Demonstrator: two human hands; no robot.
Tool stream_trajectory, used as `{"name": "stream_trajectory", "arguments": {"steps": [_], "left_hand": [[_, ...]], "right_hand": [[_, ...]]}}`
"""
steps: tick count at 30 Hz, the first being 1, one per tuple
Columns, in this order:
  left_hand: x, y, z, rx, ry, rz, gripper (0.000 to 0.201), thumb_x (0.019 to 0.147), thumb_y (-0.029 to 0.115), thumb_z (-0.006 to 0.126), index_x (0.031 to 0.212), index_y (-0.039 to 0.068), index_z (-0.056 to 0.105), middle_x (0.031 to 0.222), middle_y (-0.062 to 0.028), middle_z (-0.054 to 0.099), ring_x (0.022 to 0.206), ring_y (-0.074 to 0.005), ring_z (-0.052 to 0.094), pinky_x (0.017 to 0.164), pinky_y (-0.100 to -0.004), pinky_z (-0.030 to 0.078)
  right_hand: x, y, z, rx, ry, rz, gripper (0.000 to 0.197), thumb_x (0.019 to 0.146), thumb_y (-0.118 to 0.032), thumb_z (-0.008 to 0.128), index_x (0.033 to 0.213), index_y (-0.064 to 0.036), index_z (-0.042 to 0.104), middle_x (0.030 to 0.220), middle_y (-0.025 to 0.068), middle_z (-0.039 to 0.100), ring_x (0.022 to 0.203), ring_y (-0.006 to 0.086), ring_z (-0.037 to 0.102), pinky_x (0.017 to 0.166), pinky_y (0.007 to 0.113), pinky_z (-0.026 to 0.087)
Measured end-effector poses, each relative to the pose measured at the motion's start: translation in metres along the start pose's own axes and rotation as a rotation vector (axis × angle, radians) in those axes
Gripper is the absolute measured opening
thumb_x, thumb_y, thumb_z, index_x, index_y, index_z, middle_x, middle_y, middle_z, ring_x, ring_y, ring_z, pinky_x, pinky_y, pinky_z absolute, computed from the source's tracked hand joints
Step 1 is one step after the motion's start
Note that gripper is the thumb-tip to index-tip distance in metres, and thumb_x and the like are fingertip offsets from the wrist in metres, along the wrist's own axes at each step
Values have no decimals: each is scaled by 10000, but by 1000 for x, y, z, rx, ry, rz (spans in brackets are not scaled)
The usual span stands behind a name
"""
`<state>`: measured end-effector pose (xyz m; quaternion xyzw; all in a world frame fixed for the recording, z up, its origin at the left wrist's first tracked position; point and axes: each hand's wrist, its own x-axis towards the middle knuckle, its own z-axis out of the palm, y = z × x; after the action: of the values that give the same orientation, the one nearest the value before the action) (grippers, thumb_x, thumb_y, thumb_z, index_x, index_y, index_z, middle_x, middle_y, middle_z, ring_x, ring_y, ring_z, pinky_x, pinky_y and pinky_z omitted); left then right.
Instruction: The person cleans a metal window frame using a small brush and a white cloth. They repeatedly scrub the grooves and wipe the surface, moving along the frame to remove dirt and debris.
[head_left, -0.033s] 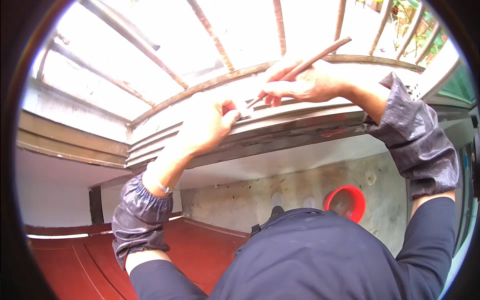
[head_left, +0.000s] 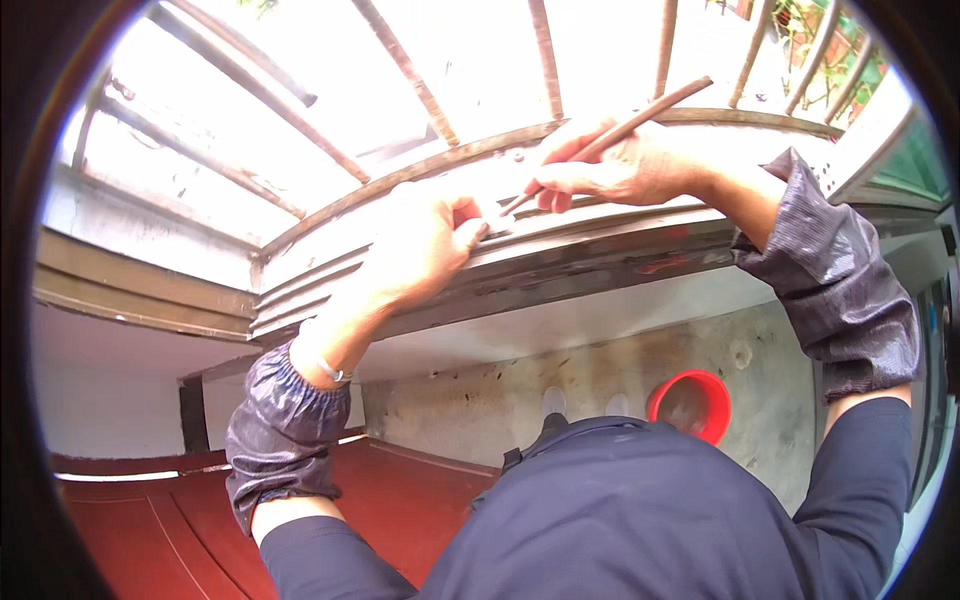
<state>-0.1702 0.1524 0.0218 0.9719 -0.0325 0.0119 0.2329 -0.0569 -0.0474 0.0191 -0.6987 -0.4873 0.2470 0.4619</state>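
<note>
My right hand (head_left: 620, 168) grips a slim brown stick (head_left: 668, 100), its thick end slanting up to the right and its thin end down toward my left hand. The thin tip meets the ribbed sliding-window track (head_left: 600, 222), close to my left fingertips. Bent over the track from the left, my left hand (head_left: 425, 235) has its thumb and fingers drawn together. A small greyish bit shows at those fingertips, too small and washed out to name. Dark shiny sleeve covers (head_left: 290, 425) wrap both forearms.
Beyond the track stand window bars (head_left: 405, 70) in strong glare. A red bucket (head_left: 722, 402) stands on the grey floor (head_left: 460, 395) below, right of my feet. Dark red panelling (head_left: 400, 500) is at lower left. A green-tinted pane (head_left: 915, 165) borders the right side.
The window bars sit slightly farther left in the picture. The stick and right hand have shifted a little to the right; the left hand stays nearly where it was.
</note>
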Motion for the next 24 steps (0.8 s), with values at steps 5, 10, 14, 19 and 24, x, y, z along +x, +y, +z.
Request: {"name": "stream_trajectory", "arguments": {"steps": [5, 10, 14, 19, 24], "left_hand": [[25, 34, 19, -8, -60, 36, 106, 805, 85, 628, 852, -8, 648, 663, -92, 626, 614, -102, 550, 604, -271, 456], [35, 42, 36, -49, -37, 61, 79, 813, 55, 622, 839, -18, 636, 650, -56, 603, 616, -81, 517, 617, -249, 455], [41, 32, 42, -122, -86, 65, 64, 830, 47, 605, 862, -6, 624, 670, -14, 589, 643, -66, 508, 632, -241, 450], [51, 16, 28, -230, -242, 241, 72, 855, 45, 579, 908, 33, 625, 709, 22, 579, 667, -48, 509, 642, -231, 444], [66, 15, 23, -139, -303, 485, 109, 837, 52, 603, 939, 71, 633, 751, -12, 583, 689, -78, 536, 633, -237, 452]], "right_hand": [[-46, 8, -27, 34, 39, 17, 245, 877, -213, 558, 969, -12, 662, 758, 79, 659, 691, 127, 626, 667, 259, 506], [-63, 20, -35, 113, 52, 11, 236, 900, -166, 556, 1002, 32, 635, 793, 81, 664, 742, 112, 630, 690, 249, 515], [-65, 25, -48, 162, 133, 12, 241, 915, -215, 528, 996, -16, 637, 794, 52, 665, 739, 122, 646, 654, 225, 485], [-85, 16, -66, 1, 337, -14, 258, 914, -215, 513, 985, -7, 648, 793, 69, 669, 729, 131, 649, 609, 212, 456], [-100, 15, -58, 28, 424, 14, 253, 913, -223, 499, 967, -32, 655, 783, 40, 668, 724, 111, 649, 618, 210, 448]]}}
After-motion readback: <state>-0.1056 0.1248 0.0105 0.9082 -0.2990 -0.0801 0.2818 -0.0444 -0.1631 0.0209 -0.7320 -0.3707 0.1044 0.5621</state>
